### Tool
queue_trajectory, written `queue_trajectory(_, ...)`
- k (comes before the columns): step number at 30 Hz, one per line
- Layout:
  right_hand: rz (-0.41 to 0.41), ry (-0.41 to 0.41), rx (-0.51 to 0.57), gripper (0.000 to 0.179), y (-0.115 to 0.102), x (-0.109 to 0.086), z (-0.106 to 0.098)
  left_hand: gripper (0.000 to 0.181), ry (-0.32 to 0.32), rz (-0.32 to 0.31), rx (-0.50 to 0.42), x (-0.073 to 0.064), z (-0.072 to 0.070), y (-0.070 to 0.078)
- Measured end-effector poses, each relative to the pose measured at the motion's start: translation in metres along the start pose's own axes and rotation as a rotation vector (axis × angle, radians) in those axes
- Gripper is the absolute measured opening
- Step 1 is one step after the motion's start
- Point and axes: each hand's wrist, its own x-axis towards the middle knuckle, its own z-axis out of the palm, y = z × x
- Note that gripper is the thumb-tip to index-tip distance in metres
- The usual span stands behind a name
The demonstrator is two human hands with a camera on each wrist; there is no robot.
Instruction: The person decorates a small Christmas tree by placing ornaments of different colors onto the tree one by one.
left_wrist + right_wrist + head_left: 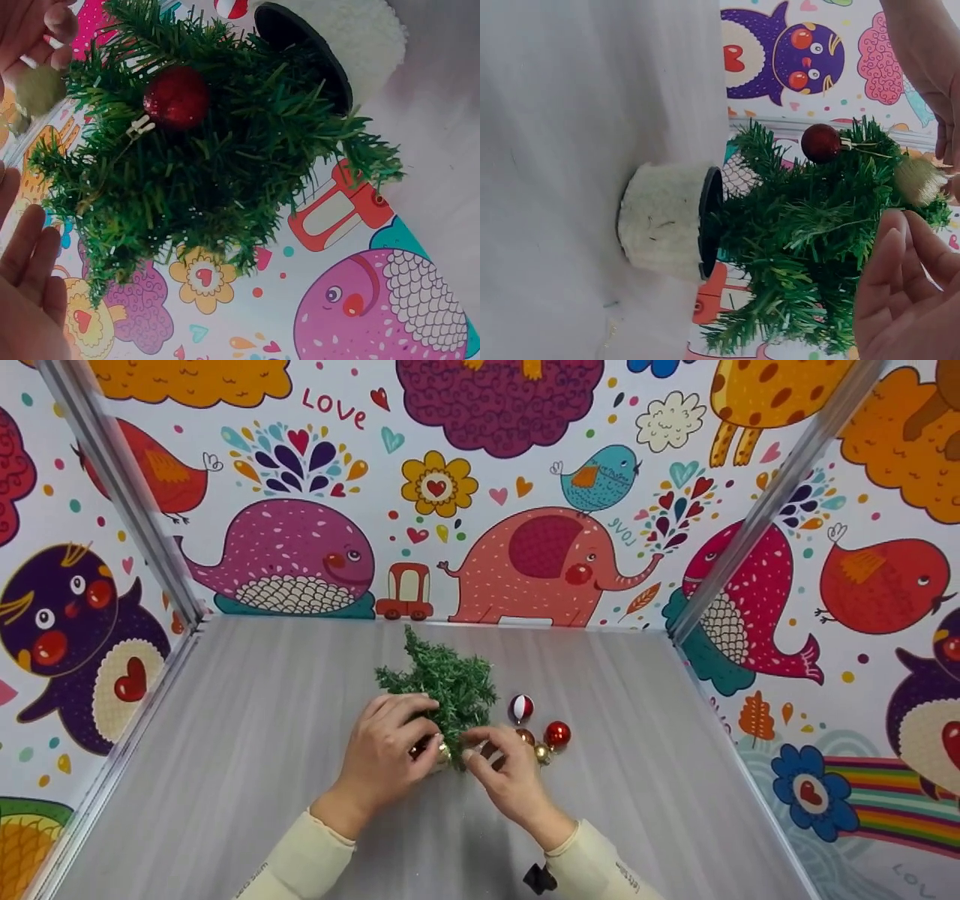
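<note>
A small artificial Christmas tree [450, 679] stands on the table before me, its white fuzzy pot [664, 217] visible in the right wrist view. Beside its branches my left hand [386, 739] seems to pinch a gold bauble [919, 181] near its cap; the fingertips are partly cut off in both wrist views. The thumb and index finger of my right hand [514, 772] come together at a green branch tip close to the gold bauble. Among the branches hangs a red bauble [176, 97] with a thin gold string.
Right of the tree lie a red-and-white bauble [521, 708], a shiny red bauble [557, 734], a small gold bauble [543, 753] and a copper-coloured one partly behind my right hand. Cartoon-printed walls [480, 472] with metal corner posts enclose the grey table [247, 750].
</note>
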Motion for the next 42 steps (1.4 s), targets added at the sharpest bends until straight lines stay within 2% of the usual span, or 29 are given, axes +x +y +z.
queue_trajectory(4,-0.114,0.089,-0.024,0.016,-0.005,0.009,0.001,0.005,-0.012,-0.007,0.019,0.002,0.001,-0.002)
queue_trajectory(6,-0.156,0.099,-0.034,0.015,-0.019,0.016,0.001,0.005,-0.015,-0.012,0.022,0.003,0.002,-0.003)
queue_trajectory(9,-0.176,0.085,-0.075,0.013,-0.021,0.019,0.006,0.005,-0.022,-0.016,0.025,0.004,0.002,-0.003)
queue_trajectory(14,-0.148,0.056,-0.073,0.013,-0.015,0.021,0.013,0.006,-0.041,-0.013,0.026,0.005,0.001,-0.001)
queue_trajectory(20,-0.191,0.101,0.021,0.016,-0.033,0.027,0.014,0.008,-0.053,-0.003,0.025,0.008,0.003,0.001)
queue_trajectory(22,-0.191,0.126,0.033,0.016,-0.031,0.027,0.014,0.008,-0.05,-0.004,0.029,0.008,0.003,0.001)
queue_trajectory(25,-0.177,0.18,0.018,0.016,-0.019,0.026,0.016,0.007,-0.035,-0.007,0.045,0.006,0.005,-0.001)
queue_trajectory(29,-0.182,0.243,-0.067,0.016,-0.004,0.027,0.018,0.008,-0.019,-0.016,0.084,0.006,0.007,-0.004)
queue_trajectory(34,-0.229,0.266,-0.141,0.014,0.003,0.029,0.019,0.009,0.014,-0.022,0.116,0.007,0.009,-0.006)
queue_trajectory(39,-0.167,0.254,-0.13,0.012,0.003,0.034,0.02,0.009,0.033,-0.037,0.148,0.01,0.011,-0.005)
queue_trajectory(42,-0.139,0.246,-0.109,0.013,-0.004,0.036,0.02,0.01,0.026,-0.06,0.168,0.01,0.013,-0.006)
